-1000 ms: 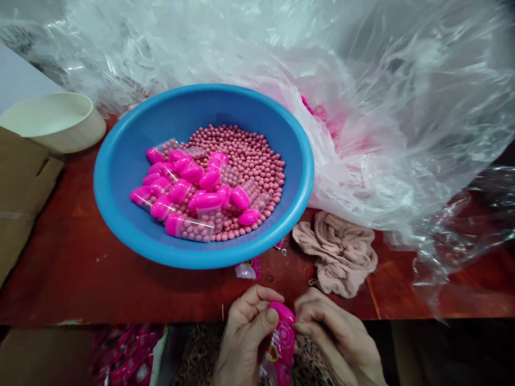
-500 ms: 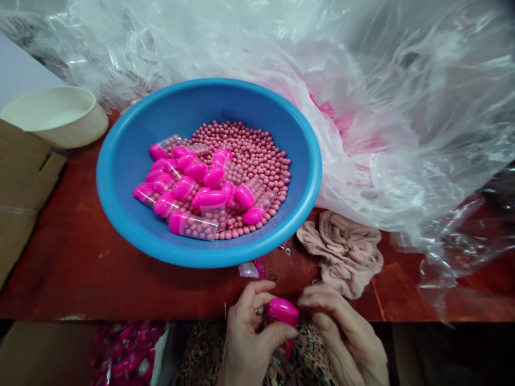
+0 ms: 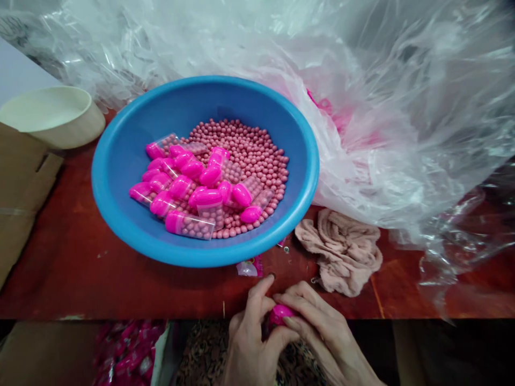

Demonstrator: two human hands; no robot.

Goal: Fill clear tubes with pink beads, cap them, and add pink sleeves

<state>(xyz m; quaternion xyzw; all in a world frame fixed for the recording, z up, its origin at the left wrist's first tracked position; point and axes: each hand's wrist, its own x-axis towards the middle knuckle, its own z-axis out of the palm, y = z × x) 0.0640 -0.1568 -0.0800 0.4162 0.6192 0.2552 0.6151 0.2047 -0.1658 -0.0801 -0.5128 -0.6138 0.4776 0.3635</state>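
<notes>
At the table's front edge, my left hand (image 3: 255,335) is closed round a small container with a bright pink cap (image 3: 280,314). My right hand (image 3: 322,327) is on the same container from the right, its fingers over the cap and thumb against it. The container's lower part is hidden by my hands. Beyond them stands a blue basin (image 3: 193,256) with many dusty-pink beads (image 3: 237,142) in it. Several clear containers with pink caps (image 3: 181,186), filled with such beads, lie on the beads at the basin's left and front.
A crumpled beige cloth (image 3: 348,252) lies right of the basin; a small printed pink wrapper (image 3: 250,266) lies before it. Clear plastic bags (image 3: 382,134) heap behind. A cream bowl (image 3: 76,120) and cardboard box (image 3: 24,187) stand left. Below the table edge are many pink packages (image 3: 129,354).
My right hand has come left onto the pink-capped container and its fingers now cover much of it. The left hand keeps its hold. The view has shifted slightly.
</notes>
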